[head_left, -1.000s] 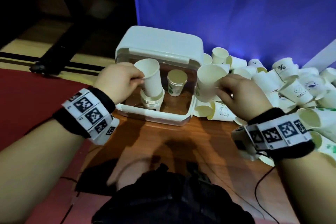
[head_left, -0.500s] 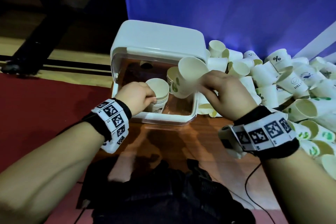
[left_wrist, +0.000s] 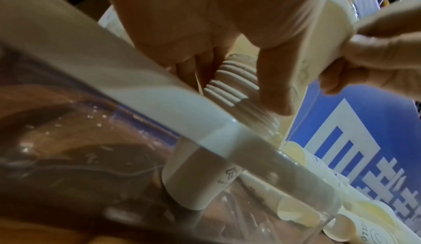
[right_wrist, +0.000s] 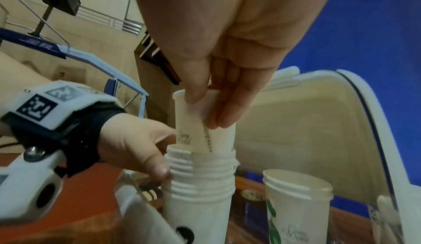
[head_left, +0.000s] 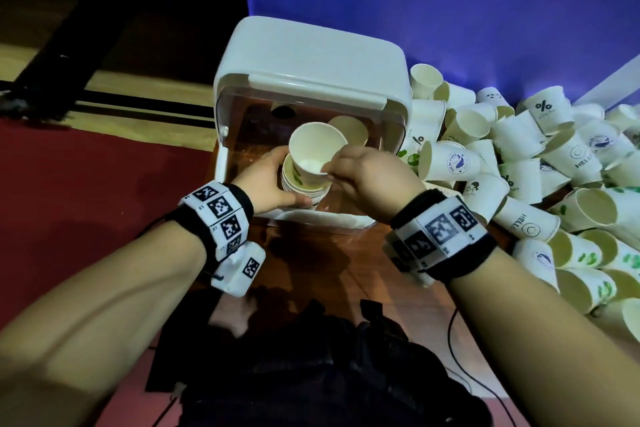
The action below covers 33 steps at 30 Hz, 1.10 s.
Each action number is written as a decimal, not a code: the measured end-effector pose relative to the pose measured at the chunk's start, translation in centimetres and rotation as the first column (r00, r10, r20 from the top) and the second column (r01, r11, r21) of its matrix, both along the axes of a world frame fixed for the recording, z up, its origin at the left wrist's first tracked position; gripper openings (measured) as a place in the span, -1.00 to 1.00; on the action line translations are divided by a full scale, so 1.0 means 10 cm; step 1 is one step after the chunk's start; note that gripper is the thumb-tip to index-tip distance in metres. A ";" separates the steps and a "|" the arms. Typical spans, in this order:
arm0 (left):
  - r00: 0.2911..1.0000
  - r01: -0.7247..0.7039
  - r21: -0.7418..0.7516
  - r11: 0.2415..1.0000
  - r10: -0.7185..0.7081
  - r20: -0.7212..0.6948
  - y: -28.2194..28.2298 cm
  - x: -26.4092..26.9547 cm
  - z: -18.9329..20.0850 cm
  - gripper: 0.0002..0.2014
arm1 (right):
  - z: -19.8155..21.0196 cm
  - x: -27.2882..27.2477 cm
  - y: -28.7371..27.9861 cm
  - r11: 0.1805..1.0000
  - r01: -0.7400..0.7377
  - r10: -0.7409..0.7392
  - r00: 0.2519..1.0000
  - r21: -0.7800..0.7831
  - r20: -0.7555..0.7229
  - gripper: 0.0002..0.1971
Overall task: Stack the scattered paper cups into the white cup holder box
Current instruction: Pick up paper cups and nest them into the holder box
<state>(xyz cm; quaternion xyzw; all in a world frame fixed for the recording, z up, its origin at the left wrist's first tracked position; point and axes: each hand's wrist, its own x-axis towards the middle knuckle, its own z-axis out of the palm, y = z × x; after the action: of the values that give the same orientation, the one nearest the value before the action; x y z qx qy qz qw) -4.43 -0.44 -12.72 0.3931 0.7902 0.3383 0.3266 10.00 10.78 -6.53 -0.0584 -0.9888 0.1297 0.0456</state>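
Observation:
The white cup holder box (head_left: 311, 80) stands open, its lid tipped back. Inside at the front left stands a stack of nested paper cups (head_left: 301, 189); my left hand (head_left: 273, 177) grips it just below the rims. My right hand (head_left: 334, 168) pinches the rim of a paper cup (head_left: 313, 152) that sits tilted and partly inside the top of the stack. In the right wrist view thumb and fingers clamp that cup's rim (right_wrist: 198, 103) above the stack (right_wrist: 202, 179). The left wrist view shows the ridged rims of the stack (left_wrist: 230, 82) under my thumb.
A second cup (head_left: 348, 130) with green print stands behind the stack in the box. A big pile of loose paper cups (head_left: 519, 156) lies right of the box against a blue backdrop. A red mat (head_left: 86, 201) covers the left; a dark bag (head_left: 311, 374) and cable lie near me.
My left hand set its cup onto the stack and now holds the stack. My right hand carried its cup leftward from beside the box and lowered it into the stack's top.

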 end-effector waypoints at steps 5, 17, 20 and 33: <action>0.999 -0.013 -0.010 1.000 0.012 -0.032 0.01 -0.01 -0.03 -0.10 | -0.17 -0.17 -0.02 0.997 0.032 -0.054 0.940 0.070 0.337 -0.77; 0.945 0.025 0.093 0.995 0.007 -0.326 -0.17 0.20 0.48 -0.24 | 0.03 0.27 0.27 0.988 0.141 -0.132 0.983 -0.068 0.127 -0.72; 0.939 0.104 0.100 0.990 -0.064 -0.338 0.00 0.59 0.76 -0.56 | 0.12 0.59 0.81 0.976 0.197 -0.211 0.960 0.090 0.186 -0.76; 0.957 0.034 -0.354 0.935 -0.133 -0.259 1.61 1.82 0.02 -0.63 | -0.03 0.54 1.62 0.773 -0.333 -0.115 0.763 0.539 0.636 -0.67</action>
<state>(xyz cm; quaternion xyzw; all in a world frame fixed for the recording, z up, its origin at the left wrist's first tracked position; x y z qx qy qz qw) 13.74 15.61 -12.51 0.4069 0.8576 0.1212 0.2902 15.38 26.97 -6.86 -0.0188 -0.9307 -0.2302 -0.2835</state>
